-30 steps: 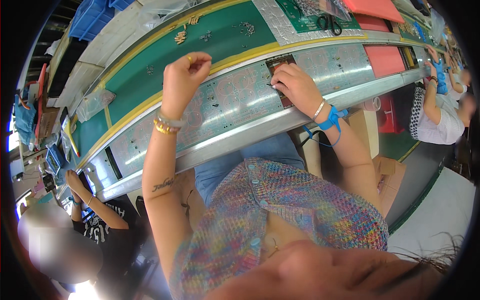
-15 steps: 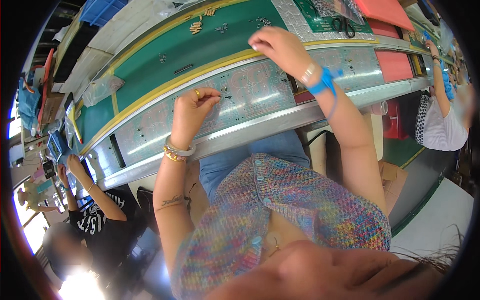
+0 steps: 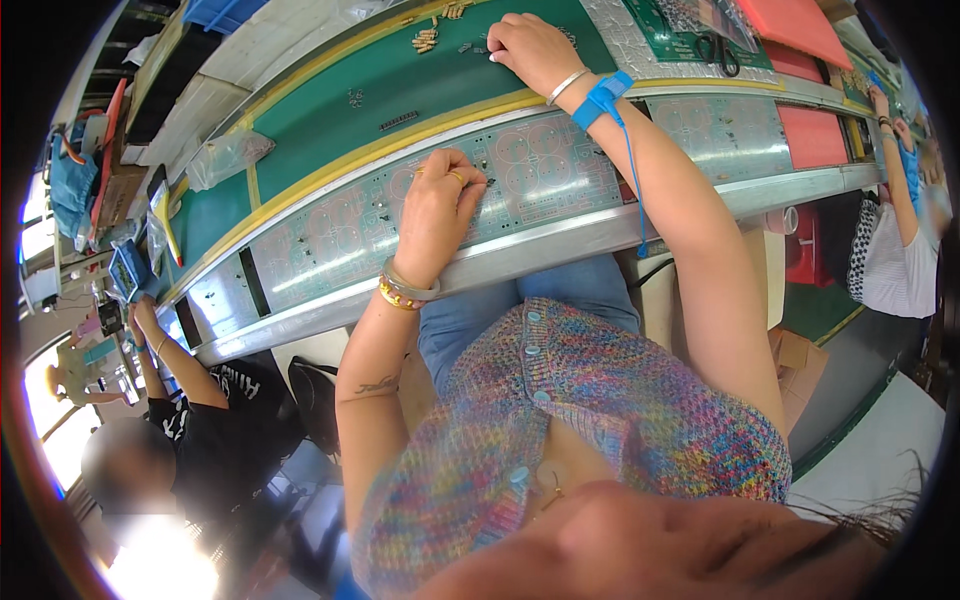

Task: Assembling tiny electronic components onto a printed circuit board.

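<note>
My left hand is closed in a pinch just above a circuit board with pale red ring markings. Whatever its fingertips hold is too small to make out. Close by, a few tiny dark components stand on the board. My right hand reaches over the green mat, fingers bent together at small grey metal parts. The fingertips hide whether a part is between them. A blue wrist strap with a hanging cord circles my right wrist. To the left lies a pile of tan cylindrical parts.
A metal rail runs along the near edge. On the mat lie a dark strip and a clear bag. Scissors and pink sheets are at far right. Co-workers' hands work at left, others at right.
My right hand has moved left and away from me, onto the small metal parts. My left hand has shifted slightly right and farther over the board. The whole view has turned a little.
</note>
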Demonstrator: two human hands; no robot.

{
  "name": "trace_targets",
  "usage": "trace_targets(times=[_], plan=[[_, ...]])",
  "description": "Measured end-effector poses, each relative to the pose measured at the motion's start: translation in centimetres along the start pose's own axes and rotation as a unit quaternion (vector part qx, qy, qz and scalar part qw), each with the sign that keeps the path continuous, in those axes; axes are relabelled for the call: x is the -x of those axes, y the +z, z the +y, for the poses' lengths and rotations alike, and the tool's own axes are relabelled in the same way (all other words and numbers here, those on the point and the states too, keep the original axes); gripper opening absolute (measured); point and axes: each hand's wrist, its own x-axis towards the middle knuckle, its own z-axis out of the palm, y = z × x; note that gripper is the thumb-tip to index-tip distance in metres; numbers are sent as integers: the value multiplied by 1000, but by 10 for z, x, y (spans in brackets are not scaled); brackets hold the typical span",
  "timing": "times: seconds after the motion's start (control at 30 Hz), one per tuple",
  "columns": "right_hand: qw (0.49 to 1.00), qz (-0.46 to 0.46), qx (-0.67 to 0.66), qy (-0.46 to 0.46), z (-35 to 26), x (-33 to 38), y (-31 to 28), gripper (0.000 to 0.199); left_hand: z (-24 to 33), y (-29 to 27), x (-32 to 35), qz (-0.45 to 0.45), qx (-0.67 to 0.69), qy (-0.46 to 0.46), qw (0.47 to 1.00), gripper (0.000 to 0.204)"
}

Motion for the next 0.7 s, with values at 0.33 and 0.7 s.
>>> trace_targets(times=[0.33,0.7], plan=[[996,13,-92,12,-10,14,-12,11,-1,8,1,0,-8,7,1000,9],[987,43,-154,-7,-28,38,-47,10,-1,8,1,14,-30,29,999,8]])
